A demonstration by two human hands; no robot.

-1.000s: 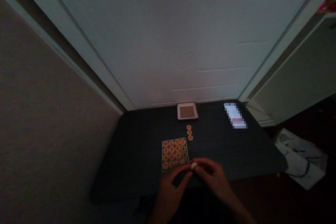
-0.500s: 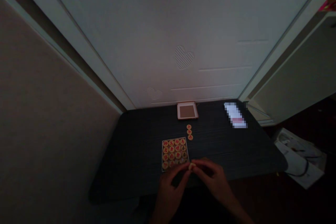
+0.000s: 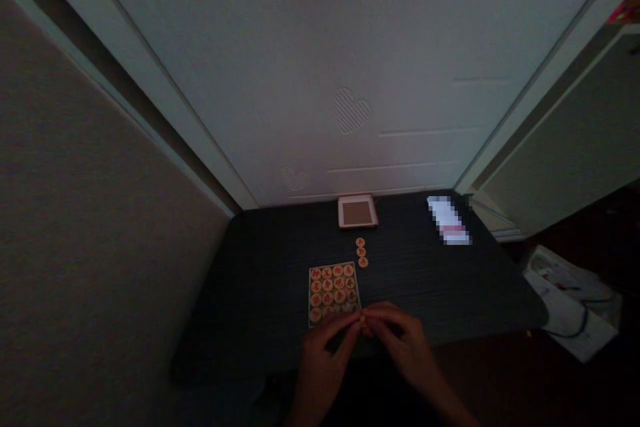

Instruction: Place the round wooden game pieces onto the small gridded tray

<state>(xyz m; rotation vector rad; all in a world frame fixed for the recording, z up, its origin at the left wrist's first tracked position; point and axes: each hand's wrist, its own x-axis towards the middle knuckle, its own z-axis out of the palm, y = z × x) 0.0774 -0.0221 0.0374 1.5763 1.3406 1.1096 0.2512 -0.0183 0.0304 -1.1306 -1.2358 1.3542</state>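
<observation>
My left hand (image 3: 327, 347) and my right hand (image 3: 400, 333) meet at the fingertips just off the lower right corner of a shallow box (image 3: 309, 293). Between them they pinch a small round Chinese chess piece (image 3: 363, 321), mostly covered by the fingers. Rows of wooden Chinese chess pieces (image 3: 327, 285) fill the box, most with red characters and a few at the right with dark ones. My left fingers hide part of its bottom row. Three loose chess pieces (image 3: 361, 251) lie in a line beyond the box's upper right corner.
A box lid (image 3: 357, 213), pale-rimmed with a brown inside, lies at the table's back edge. To its right is a bright, pixelated phone-like rectangle (image 3: 449, 220). The dark table (image 3: 260, 260) meets a white panel (image 3: 300, 80) behind. A white box (image 3: 570, 307) stands beyond its right end.
My fingertips have drawn closer together around the chess piece, so less of it shows. The box and loose pieces stay where they were.
</observation>
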